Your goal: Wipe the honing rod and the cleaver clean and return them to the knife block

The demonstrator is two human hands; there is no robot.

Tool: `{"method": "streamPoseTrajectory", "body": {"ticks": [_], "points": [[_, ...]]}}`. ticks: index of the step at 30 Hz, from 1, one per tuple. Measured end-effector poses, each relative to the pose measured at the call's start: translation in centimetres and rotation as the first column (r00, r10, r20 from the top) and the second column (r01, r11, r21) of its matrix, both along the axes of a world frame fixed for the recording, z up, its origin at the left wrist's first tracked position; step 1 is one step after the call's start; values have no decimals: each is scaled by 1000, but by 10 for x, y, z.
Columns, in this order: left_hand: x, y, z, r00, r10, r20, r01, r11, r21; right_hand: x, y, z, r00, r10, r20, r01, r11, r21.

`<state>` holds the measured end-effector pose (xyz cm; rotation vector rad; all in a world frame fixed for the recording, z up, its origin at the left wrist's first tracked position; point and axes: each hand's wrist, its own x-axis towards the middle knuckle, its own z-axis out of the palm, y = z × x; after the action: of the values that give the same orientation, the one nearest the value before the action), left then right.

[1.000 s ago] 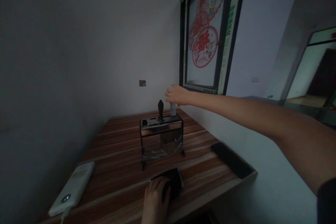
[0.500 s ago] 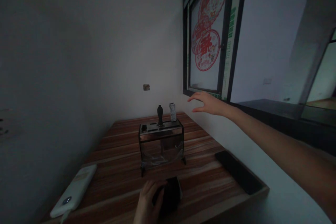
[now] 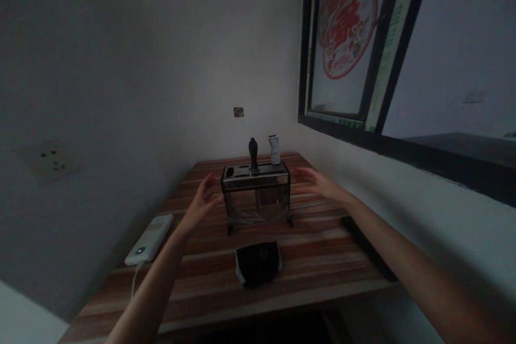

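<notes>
A slotted rack (image 3: 258,171) with a dark frame and a clear front stands on the wooden table. A black handle (image 3: 253,153) rises from its top, and beside that is a silvery, wrinkled-looking upright piece (image 3: 274,149). At the rack's left side is my left hand (image 3: 205,199), fingers apart and holding nothing; its fingertips come close to the frame, and I cannot tell if they touch. My right hand (image 3: 316,183) is spread open just off the right side. In front of the rack lies a folded black cloth (image 3: 258,263) with pale edges, out of both hands.
A white power bank (image 3: 150,239) with a cable lies at the table's left. Under my right forearm shows part of a flat black object (image 3: 367,247). Walls close in on both sides, with a dark-framed window (image 3: 342,37) at right and a socket (image 3: 52,161) at left.
My left hand has let go of the black cloth and moved forward to the rack's left side. My right hand has come down from above the table to the right side.
</notes>
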<state>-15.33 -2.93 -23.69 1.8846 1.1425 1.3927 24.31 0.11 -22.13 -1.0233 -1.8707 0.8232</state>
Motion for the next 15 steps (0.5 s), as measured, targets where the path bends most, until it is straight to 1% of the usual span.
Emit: {"method": "streamPoseTrajectory", "body": {"ticks": [3, 6, 9, 12, 15], "points": [[-8, 21, -7, 988, -153, -12, 150, 979, -139, -13, 11, -8, 997, 67, 34, -67, 998, -6], [-12, 32, -9, 965, -263, -14, 255, 948, -192, -24, 13, -7, 982, 190, 18, -190, 981, -35], [-12, 35, -3, 945, -328, -15, 316, 921, -229, -30, 11, -1, 960, 279, -6, -278, 958, -70], [-9, 36, 3, 930, -368, -14, 352, 900, -258, -31, 10, 3, 952, 304, -47, -307, 945, -109], [-7, 36, 8, 922, -387, -10, 370, 889, -270, -31, 15, 0, 941, 325, -97, -337, 929, -153]]}}
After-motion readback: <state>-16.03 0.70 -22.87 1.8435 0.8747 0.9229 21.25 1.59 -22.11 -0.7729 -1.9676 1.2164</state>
